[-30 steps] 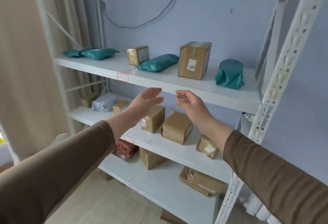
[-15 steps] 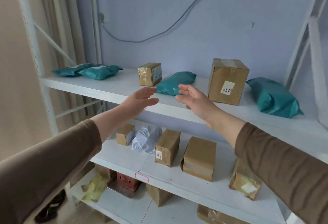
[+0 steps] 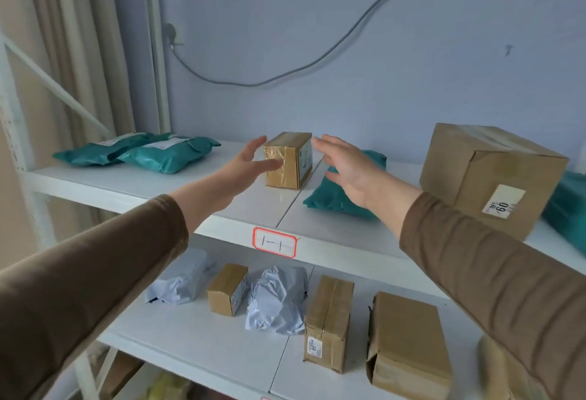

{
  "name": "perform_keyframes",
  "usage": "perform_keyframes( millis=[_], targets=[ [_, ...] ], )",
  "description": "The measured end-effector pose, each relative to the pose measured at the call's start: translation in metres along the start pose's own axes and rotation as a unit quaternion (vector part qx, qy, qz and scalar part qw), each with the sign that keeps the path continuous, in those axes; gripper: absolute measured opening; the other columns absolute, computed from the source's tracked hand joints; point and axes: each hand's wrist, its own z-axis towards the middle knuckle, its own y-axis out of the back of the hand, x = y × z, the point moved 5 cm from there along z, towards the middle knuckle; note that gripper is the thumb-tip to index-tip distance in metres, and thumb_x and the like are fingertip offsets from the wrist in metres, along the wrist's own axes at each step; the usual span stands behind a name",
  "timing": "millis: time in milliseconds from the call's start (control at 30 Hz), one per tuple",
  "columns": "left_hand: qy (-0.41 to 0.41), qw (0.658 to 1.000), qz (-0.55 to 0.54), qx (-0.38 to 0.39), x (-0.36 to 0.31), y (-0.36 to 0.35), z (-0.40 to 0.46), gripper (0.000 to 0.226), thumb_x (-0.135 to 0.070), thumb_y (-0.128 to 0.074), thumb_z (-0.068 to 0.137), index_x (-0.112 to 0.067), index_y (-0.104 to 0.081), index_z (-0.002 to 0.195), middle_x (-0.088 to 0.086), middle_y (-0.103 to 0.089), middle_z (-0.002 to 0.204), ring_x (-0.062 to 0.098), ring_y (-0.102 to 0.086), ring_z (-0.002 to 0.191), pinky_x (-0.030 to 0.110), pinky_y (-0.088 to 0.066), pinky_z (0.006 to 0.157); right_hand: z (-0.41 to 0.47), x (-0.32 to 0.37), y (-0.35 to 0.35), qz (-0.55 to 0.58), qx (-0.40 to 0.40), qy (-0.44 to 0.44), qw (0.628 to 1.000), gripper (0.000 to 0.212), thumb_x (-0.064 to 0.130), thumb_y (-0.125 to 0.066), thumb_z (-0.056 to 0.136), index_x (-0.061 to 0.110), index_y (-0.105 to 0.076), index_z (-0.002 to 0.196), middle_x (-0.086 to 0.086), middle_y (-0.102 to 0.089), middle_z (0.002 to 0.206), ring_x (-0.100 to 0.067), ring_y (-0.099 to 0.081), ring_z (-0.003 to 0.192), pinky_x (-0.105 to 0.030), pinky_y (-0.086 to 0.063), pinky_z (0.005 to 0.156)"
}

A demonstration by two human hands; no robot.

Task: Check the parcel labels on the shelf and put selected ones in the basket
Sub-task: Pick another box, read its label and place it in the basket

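Note:
A small taped cardboard box stands on the upper shelf, with a label on its right face. My left hand is spread open just left of the box, thumb near its front face. My right hand is open just right of it, fingers extended, not touching. Behind my right hand lies a teal mailer bag, partly hidden. A large cardboard box with a white "60" sticker stands further right. No basket is in view.
Two teal mailers lie at the upper shelf's left end. The lower shelf holds grey-white bags and several brown boxes. A red-framed tag marks the shelf edge. A cable hangs on the wall.
The view has moved closer and up. Both hands have reached forward from in front of the shelf edge to either side of the small box.

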Motion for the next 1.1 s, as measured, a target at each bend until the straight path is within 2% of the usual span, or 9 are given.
perform_keyframes(
  millis=[233,400,500,600,667,767,900,1033,1100],
  targets=[
    [0.023,0.995,-0.086,0.051,0.04,0.033,0.095,0.093,-0.05,-0.071,0.09,-0.038,-0.015,0.163,-0.001,-0.015,0.171,0.027,-0.017,0.157,0.049,-0.016,0.127,0.073,-0.011,-0.04,-0.015,-0.082,-0.038,0.996,0.081,0.056,-0.056,0.099,0.023,-0.02,0.163,0.004,-0.02,0.171,-0.021,-0.02,0.157,-0.05,-0.018,0.127],
    [0.078,0.975,-0.179,0.108,0.063,0.03,0.145,0.091,-0.055,-0.069,0.091,-0.021,-0.023,0.162,0.001,-0.024,0.169,0.023,-0.024,0.155,0.042,-0.023,0.127,0.103,-0.029,-0.053,0.008,-0.17,-0.107,0.98,0.092,0.071,-0.054,0.092,0.029,-0.016,0.164,0.006,-0.013,0.173,-0.022,-0.016,0.158,-0.051,-0.018,0.127],
    [0.109,0.954,-0.228,0.162,0.07,0.021,0.157,0.096,-0.063,-0.065,0.089,-0.016,-0.024,0.162,0.008,-0.023,0.168,0.027,-0.028,0.153,0.043,-0.027,0.125,0.112,-0.034,-0.06,0.019,-0.194,-0.134,0.972,0.087,0.073,-0.053,0.092,0.029,-0.026,0.162,0.003,-0.019,0.171,-0.024,-0.019,0.157,-0.052,-0.019,0.127],
    [0.129,0.939,-0.26,0.186,0.074,0.015,0.162,0.106,-0.072,-0.065,0.083,-0.019,-0.02,0.163,0.009,-0.028,0.165,0.029,-0.035,0.149,0.046,-0.03,0.124,0.115,-0.038,-0.071,0.019,-0.205,-0.153,0.967,0.085,0.077,-0.055,0.087,0.03,-0.04,0.156,0.0,-0.035,0.165,-0.026,-0.033,0.151,-0.052,-0.028,0.123],
    [0.125,0.937,-0.256,0.202,0.077,0.01,0.163,0.107,-0.077,-0.068,0.075,-0.022,-0.032,0.159,0.004,-0.037,0.161,0.027,-0.042,0.145,0.045,-0.034,0.121,0.117,-0.04,-0.078,0.028,-0.202,-0.152,0.967,0.085,0.083,-0.06,0.078,0.032,-0.054,0.145,0.0,-0.052,0.154,-0.023,-0.047,0.142,-0.051,-0.035,0.119],
    [0.105,0.938,-0.255,0.21,0.075,0.007,0.154,0.074,-0.069,-0.067,0.082,-0.024,-0.058,0.14,0.002,-0.059,0.143,0.021,-0.056,0.131,0.041,-0.04,0.118,0.12,-0.052,-0.076,0.045,-0.211,-0.142,0.966,0.101,0.084,-0.067,0.058,0.032,-0.056,0.144,0.002,-0.056,0.151,-0.02,-0.049,0.141,-0.049,-0.036,0.119],
    [0.062,0.94,-0.26,0.21,0.058,0.01,0.119,0.066,-0.064,-0.066,0.086,-0.024,-0.06,0.139,-0.002,-0.058,0.147,0.016,-0.049,0.139,0.039,-0.035,0.121,0.089,-0.046,-0.081,0.064,-0.232,-0.127,0.962,0.086,0.078,-0.067,0.069,0.036,-0.055,0.143,0.006,-0.06,0.145,-0.018,-0.054,0.136,-0.05,-0.038,0.117],
    [0.008,0.937,-0.28,0.207,0.035,0.01,0.064,0.06,-0.066,-0.052,0.096,-0.03,-0.056,0.144,-0.008,-0.055,0.149,0.01,-0.046,0.141,0.04,-0.031,0.123,0.031,-0.026,-0.085,0.128,-0.23,-0.084,0.961,0.048,0.062,-0.059,0.095,0.038,-0.053,0.137,0.009,-0.068,0.125,-0.012,-0.063,0.111,-0.044,-0.041,0.098],
    [-0.027,0.935,-0.289,0.202,0.023,0.008,0.033,0.056,-0.062,-0.046,0.101,-0.03,-0.054,0.146,-0.009,-0.056,0.147,0.01,-0.048,0.14,0.041,-0.032,0.122,-0.001,-0.02,-0.082,0.176,-0.234,-0.056,0.954,0.042,0.057,-0.058,0.097,0.039,-0.054,0.136,0.007,-0.068,0.126,-0.014,-0.064,0.112,-0.05,-0.041,0.101]
  ],
)
